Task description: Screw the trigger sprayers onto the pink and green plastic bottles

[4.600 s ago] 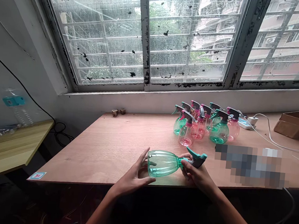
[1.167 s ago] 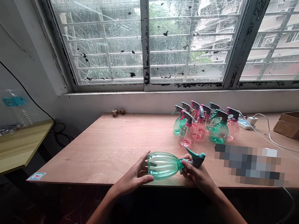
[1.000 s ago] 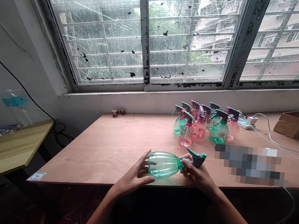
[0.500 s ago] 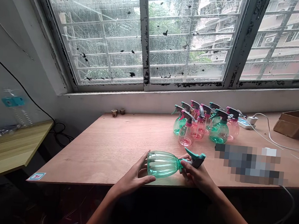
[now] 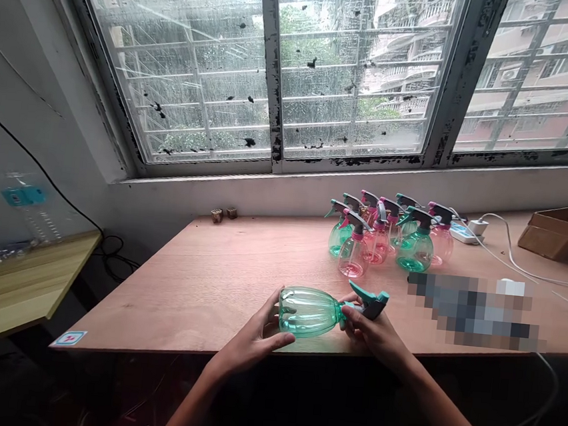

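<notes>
A clear green spray bottle [image 5: 307, 312] lies sideways in the air above the table's front edge, its base to the left and its black and green trigger head to the right. My left hand [image 5: 263, 328] cups the base end, thumb below and fingers behind the bottle. At the neck, my right hand [image 5: 370, 328] is closed just under the trigger head, with the thumb on the near side. Farther back stands a group of green and pink spray bottles, among them a pink one [image 5: 353, 256] in front and a green one [image 5: 415, 251].
The wooden table [image 5: 206, 286] runs along under a barred window. At the right are a cardboard box [image 5: 558, 234], a white power strip [image 5: 464, 233] with cables, and a blurred-out patch. Two small brownish objects [image 5: 217, 216] sit by the wall. Another table [image 5: 21, 281] stands left.
Almost nothing differs. The view has shifted very slightly, and both hands keep the same hold on the green spray bottle.
</notes>
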`<state>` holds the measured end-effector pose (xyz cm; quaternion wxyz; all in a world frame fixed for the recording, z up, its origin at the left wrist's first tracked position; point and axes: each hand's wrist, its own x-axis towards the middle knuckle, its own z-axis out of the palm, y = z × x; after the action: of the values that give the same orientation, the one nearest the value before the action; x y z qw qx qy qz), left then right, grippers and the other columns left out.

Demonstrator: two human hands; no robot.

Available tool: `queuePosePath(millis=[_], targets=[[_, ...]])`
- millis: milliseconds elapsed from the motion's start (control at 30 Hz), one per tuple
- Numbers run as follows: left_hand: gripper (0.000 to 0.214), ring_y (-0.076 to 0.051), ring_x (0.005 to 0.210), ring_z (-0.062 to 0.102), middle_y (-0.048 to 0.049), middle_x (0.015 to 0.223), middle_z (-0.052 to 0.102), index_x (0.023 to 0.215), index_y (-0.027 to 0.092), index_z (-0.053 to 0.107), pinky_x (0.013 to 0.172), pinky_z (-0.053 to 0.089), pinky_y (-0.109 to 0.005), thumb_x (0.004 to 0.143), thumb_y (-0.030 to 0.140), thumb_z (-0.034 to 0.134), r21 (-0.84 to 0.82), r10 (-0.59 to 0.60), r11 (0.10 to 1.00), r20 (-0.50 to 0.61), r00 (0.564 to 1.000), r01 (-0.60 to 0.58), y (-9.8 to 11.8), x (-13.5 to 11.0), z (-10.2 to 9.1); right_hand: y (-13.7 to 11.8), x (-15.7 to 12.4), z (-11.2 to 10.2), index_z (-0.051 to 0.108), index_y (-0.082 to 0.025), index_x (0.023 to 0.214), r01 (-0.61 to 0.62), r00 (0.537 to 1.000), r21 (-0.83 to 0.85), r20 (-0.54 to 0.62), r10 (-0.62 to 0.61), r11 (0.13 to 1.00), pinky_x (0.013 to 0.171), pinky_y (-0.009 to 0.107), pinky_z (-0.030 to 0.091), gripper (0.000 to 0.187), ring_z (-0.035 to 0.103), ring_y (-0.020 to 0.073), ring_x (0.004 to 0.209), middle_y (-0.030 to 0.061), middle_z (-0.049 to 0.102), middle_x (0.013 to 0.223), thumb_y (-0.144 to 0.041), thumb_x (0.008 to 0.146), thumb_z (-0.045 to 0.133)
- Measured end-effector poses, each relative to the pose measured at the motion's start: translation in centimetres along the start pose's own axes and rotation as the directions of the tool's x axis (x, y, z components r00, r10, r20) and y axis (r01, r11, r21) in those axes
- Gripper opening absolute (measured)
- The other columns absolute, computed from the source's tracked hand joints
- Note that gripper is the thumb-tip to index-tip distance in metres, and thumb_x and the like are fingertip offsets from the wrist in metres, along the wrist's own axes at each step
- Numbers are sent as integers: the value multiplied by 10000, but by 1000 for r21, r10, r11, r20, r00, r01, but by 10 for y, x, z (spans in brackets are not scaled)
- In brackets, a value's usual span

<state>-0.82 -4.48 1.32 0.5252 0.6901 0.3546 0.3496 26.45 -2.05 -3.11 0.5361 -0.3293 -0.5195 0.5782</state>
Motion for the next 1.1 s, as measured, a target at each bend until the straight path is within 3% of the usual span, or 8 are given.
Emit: queuePosePath(millis=[233, 333, 433, 533, 733, 833, 933, 1100], targets=[[949, -309, 1330, 492, -127, 1513, 403, 1557, 351, 78, 1147, 352, -515, 859, 232, 710, 11, 12, 1000, -12, 1000, -12, -2, 1, 0, 0, 0, -1, 650, -192, 957, 7, 1000, -3, -1, -7, 1000, 400, 229, 299, 284, 518, 109, 425, -4, 656, 640, -444, 849, 725], [982, -320, 1359, 462, -131, 1573, 321, 1556, 358, 61, 1151, 349, -506, 845, 259, 731, -3, 5, 1000, -9, 1000, -5, -2, 1, 0, 0, -1, 0, 628, -198, 933, -7, 1000, 13, 1, 7, 1000, 382, 216, 295, 286, 502, 106, 417, -7, 658, 626, -452, 846, 726], [882, -334, 1407, 393, -128, 1604, 265, 1553, 338, 139, 1151, 353, -496, 873, 302, 700, -13, -1, 1000, -14, 1000, 0, -2, 2, -1, -1, -1, 0, 621, -193, 919, -22, 1000, 18, 7, 22, 1000, 369, 202, 294, 292, 491, 97, 405, -5, 661, 624, -448, 837, 736], [797, -332, 1375, 433, -131, 1526, 402, 1540, 314, 223, 1130, 381, -502, 889, 291, 681, -18, 5, 1000, -4, 1000, -5, -3, 2, -2, 0, -1, 0, 612, -192, 918, -31, 999, 25, 13, 31, 999, 360, 191, 294, 292, 490, 94, 406, -5, 660, 627, -447, 840, 734], [926, -273, 1267, 553, -102, 1499, 438, 1549, 386, 76, 1116, 406, -484, 878, 238, 696, -28, 26, 999, 7, 1000, -26, -6, 1, -2, 1, -1, -2, 576, -196, 919, -32, 999, 41, 33, 31, 999, 367, 177, 287, 312, 483, 86, 413, -9, 662, 616, -462, 848, 723], [969, -285, 1323, 502, -106, 1568, 341, 1548, 392, 71, 1134, 389, -481, 853, 241, 729, -30, 20, 999, 2, 1000, -20, -7, 1, -3, 1, -1, -2, 573, -193, 911, -32, 999, 30, 36, 31, 999, 361, 173, 283, 313, 482, 85, 410, -7, 662, 618, -463, 849, 721], [924, -309, 1404, 399, -100, 1626, 219, 1547, 381, 113, 1150, 366, -488, 862, 264, 721, -30, 13, 999, -17, 1000, -13, -6, 1, -4, 0, -1, -2, 589, -185, 911, -25, 999, 8, 38, 25, 1000, 355, 171, 287, 308, 491, 85, 411, -2, 665, 625, -455, 849, 723], [854, -313, 1376, 439, -92, 1567, 354, 1522, 358, 254, 1134, 393, -494, 835, 220, 742, -34, 23, 999, -6, 1000, -23, -6, 3, -4, 0, 0, -3, 601, -177, 912, -16, 998, -14, 53, 16, 1000, 347, 169, 293, 294, 482, 79, 396, 5, 674, 625, -445, 864, 710]])
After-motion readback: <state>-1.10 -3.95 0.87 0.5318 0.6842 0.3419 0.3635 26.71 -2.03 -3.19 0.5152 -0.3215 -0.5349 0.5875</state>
